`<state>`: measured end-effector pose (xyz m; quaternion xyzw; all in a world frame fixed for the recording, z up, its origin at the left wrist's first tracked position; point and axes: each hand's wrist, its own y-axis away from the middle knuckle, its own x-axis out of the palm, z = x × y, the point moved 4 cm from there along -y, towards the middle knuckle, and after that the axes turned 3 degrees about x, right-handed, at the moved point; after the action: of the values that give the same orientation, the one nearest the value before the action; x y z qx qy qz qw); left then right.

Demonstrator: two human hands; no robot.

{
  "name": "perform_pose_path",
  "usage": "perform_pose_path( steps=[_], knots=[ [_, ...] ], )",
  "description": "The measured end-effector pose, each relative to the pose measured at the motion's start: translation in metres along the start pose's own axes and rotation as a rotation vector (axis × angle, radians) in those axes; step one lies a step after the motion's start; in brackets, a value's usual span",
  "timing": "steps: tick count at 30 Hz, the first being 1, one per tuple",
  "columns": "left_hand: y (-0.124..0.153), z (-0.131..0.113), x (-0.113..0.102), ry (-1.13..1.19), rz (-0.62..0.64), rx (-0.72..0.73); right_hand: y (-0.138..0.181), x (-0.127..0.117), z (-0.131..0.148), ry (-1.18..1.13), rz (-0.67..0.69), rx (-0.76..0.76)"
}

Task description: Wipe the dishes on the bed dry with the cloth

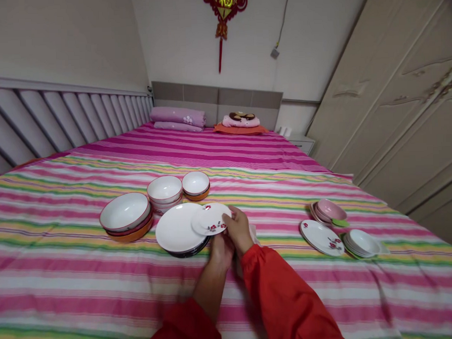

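A small white plate [207,219] with red flowers is held up between my two hands. My right hand [238,229] pinches its right edge, fingers closed. Below it, my left hand [222,249] grips the near edge from underneath; its fingertips are partly hidden. The small plate overlaps the view of a stack of larger plates [179,228], white on top with dark ones beneath. Some pale cloth or paper [253,234] shows behind my right wrist. Left of the plates are a stack of wide bowls [125,212], a stack of medium bowls [164,190] and small bowls [196,184].
On the right of the striped bedspread [104,292] lie flowered oval plates [322,238], pink bowls [329,210] and white bowls [363,242]. Folded purple bedding [177,117] and a pink pillow [241,120] rest by the headboard. A wardrobe [405,99] stands at right.
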<state>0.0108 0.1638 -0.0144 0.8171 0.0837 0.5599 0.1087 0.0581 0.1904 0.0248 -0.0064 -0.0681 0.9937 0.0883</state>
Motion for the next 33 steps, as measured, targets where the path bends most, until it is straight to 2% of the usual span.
perform_pose_path(
  steps=[2,4,6,8,11,14,15,17,19,21,23,25,30,32,33],
  knots=[
    [0.005,-0.002,0.005,0.019,0.008,0.020,0.006,-0.020,-0.003,-0.168,-0.031,0.021],
    [0.011,-0.003,0.013,0.048,0.067,0.020,0.015,-0.040,-0.006,-0.241,-0.041,0.077],
    [0.016,-0.002,0.020,0.078,0.125,-0.016,0.025,-0.053,-0.007,-0.256,0.003,0.131],
    [0.020,-0.003,0.022,0.108,0.125,-0.040,0.031,-0.063,-0.011,-0.240,0.065,0.149],
    [0.023,-0.008,0.020,0.130,0.061,-0.029,0.032,-0.078,-0.019,-0.155,0.021,0.070],
    [0.022,-0.018,0.017,0.136,0.002,0.033,0.030,-0.089,-0.024,0.058,-0.065,-0.082],
    [0.022,-0.021,0.017,0.139,-0.007,0.058,0.031,-0.088,-0.024,0.140,-0.035,-0.130],
    [0.022,-0.025,0.019,0.138,-0.008,0.091,0.032,-0.082,-0.024,0.274,0.109,-0.206],
    [0.022,-0.025,0.022,0.119,0.005,0.086,0.034,-0.078,-0.023,0.332,0.208,-0.213],
    [0.023,-0.024,0.022,0.088,0.008,0.065,0.030,-0.086,-0.022,0.320,0.108,-0.133],
    [0.023,-0.023,0.021,0.056,0.015,0.046,0.025,-0.103,-0.019,0.231,-0.123,-0.028],
    [0.022,-0.022,0.018,0.023,0.011,0.041,0.021,-0.119,-0.015,0.087,-0.290,0.035],
    [0.019,-0.021,0.009,-0.055,-0.096,0.045,0.022,-0.137,0.002,-0.249,-0.540,0.019],
    [0.019,-0.017,0.010,-0.088,-0.092,0.025,0.027,-0.130,0.010,-0.320,-0.510,0.000],
    [0.020,-0.014,0.011,-0.096,-0.059,0.004,0.029,-0.123,0.013,-0.358,-0.420,0.010]
  ],
)
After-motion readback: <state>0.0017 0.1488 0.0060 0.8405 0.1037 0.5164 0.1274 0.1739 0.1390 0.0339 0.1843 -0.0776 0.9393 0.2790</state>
